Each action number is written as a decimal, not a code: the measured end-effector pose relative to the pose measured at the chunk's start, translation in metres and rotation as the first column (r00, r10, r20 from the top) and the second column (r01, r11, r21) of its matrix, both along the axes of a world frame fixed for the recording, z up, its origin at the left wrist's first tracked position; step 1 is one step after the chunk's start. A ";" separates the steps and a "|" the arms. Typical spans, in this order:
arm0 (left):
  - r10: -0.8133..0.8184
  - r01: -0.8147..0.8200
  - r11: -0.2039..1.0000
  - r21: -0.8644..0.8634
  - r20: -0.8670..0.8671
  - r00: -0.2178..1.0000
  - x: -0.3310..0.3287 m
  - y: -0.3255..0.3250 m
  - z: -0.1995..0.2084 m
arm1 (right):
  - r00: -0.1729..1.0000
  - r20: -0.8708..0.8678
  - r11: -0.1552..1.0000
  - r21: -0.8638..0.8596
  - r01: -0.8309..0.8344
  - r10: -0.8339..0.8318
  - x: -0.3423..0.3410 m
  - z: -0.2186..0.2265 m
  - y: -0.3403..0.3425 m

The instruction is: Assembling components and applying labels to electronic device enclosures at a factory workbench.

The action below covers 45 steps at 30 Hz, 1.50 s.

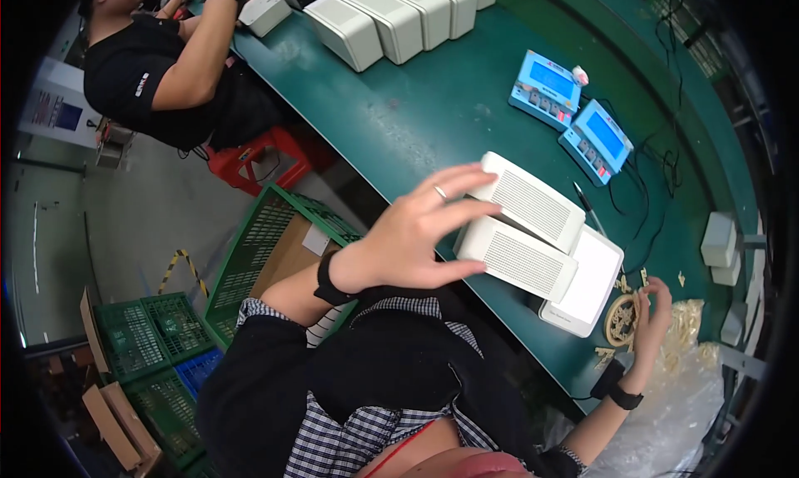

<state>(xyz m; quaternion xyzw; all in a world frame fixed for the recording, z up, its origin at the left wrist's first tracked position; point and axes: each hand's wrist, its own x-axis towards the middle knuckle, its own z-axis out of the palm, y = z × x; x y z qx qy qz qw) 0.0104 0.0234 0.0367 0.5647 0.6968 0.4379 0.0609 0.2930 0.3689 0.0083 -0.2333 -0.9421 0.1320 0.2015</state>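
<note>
Two off-white boxes with perforated grilles, a far box and a near box, lie side by side on the green table. My left hand is at their left ends, its fingers spread and its thumb apart. The fingertips overlap the boxes' edges; whether they touch is unclear. At the boxes' right end lies a white flat-faced device. My right hand is beside a gold openwork ring, with fingers curled together toward small gold pieces. Whatever those fingers hold is too small to make out.
Two blue counter units with displays and cables stand beyond a pen. Several white boxes line the far table. Clear plastic bags lie at right. Green crates, a red stool and a co-worker are at left.
</note>
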 end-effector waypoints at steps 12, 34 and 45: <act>0.093 -0.102 0.962 0.255 0.046 0.995 -0.023 0.029 0.004 | 0.887 -0.318 0.847 -0.313 -0.431 0.334 -0.137 0.077 -0.121; -0.002 -0.007 0.953 0.302 0.029 1.000 -0.044 0.049 -0.017 | 0.746 -0.282 0.723 -0.201 -0.661 0.604 -0.198 0.055 -0.119; -0.098 0.035 0.926 0.375 0.150 0.984 -0.035 0.069 -0.010 | 0.857 -0.493 0.316 -0.797 -0.514 0.151 -0.191 0.057 -0.122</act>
